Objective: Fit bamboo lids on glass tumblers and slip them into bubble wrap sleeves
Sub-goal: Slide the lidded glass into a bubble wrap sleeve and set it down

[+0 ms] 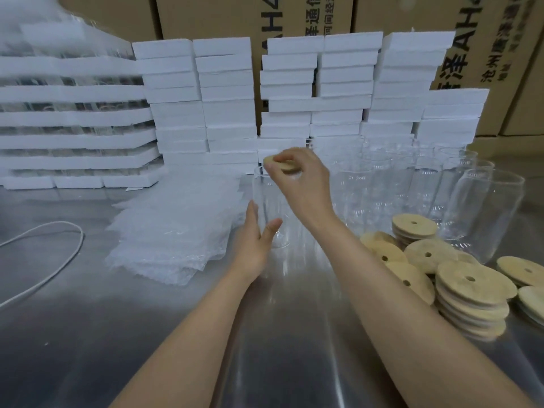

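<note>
Glass tumbler (pixel 269 201), clear, upright on steel table (pixel 117 334), mid-scene; round bamboo lid (pixel 287 166) tilted at its mouth. Left hand (pixel 254 242) clasps tumbler low, thumb in front, fingers behind. Right hand (pixel 300 175) pinches lid from above, fingers bent. Around: foam stacks (pixel 229 113) behind; sleeves (pixel 173 231) piled left, just beside; spare tumblers (pixel 441 187) right; loose lids (pixel 471 290) near right forearm; cable (pixel 59 260) far left.
</note>
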Available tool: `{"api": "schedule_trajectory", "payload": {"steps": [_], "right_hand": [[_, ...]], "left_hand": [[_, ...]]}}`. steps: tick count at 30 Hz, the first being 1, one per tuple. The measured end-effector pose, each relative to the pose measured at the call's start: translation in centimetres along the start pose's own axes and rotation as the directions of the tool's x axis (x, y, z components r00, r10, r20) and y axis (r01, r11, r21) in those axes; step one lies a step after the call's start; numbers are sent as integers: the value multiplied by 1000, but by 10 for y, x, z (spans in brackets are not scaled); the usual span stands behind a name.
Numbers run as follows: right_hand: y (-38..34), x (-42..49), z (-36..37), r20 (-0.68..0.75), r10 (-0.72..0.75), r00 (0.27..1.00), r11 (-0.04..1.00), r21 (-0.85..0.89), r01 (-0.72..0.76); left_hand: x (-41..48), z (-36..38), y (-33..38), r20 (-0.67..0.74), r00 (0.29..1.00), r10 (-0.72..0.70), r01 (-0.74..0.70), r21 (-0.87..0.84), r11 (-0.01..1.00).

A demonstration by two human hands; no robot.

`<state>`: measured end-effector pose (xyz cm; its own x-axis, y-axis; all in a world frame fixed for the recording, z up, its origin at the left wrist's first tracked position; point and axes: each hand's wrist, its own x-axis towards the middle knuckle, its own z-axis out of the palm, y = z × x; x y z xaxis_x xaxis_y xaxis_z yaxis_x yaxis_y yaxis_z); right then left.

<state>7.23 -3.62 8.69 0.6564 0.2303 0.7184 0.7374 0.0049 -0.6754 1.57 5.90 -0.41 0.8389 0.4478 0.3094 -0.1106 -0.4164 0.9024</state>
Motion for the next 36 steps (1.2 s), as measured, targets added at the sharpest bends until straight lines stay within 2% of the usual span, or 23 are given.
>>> {"api": "schedule_trajectory", "payload": {"steps": [3,9,13,17,19,20,22,23,25,27,31,36], "right_hand": [[11,2,5,93,-48,994,987,-146,61],[28,-3,7,144,-113,983,976,-167,137],[31,-9,12,127,-128,984,980,-139,145],[30,-15,13,112,-87,990,983,-152,104],[28,-18,11,111,-74,991,979,-182,93],[27,-20,8,113,-79,990,974,-204,101],[28,-26,2,126,-89,988,958,-262,119],[29,-30,-2,133,-87,987,949,-291,122],[31,-37,-11,121,-79,990,946,-304,112],[34,-43,-22,80,-72,994,966,-241,89],[36,-55,-33,14,-87,996,985,-150,89],[32,-63,-25,50,-10,999,996,-86,14]], "left_hand": [[1,2,3,30,1000,4,-4,-10,1000],[1,3,7,69,998,5,-5,-6,1000],[-4,4,13,46,998,41,-49,180,982],[-13,6,35,-79,966,245,-210,308,928],[-15,-3,48,-196,906,375,-265,428,864],[-15,-11,53,-254,847,467,-277,538,796],[-11,-31,55,-354,727,589,-170,737,654],[-9,-43,53,-419,704,573,-52,775,630],[-5,-63,42,-533,725,436,172,754,634],[-5,-72,30,-576,760,299,312,729,609],[-6,-68,20,-552,804,221,356,744,565],[-6,-74,24,-587,748,310,321,728,606]]}}
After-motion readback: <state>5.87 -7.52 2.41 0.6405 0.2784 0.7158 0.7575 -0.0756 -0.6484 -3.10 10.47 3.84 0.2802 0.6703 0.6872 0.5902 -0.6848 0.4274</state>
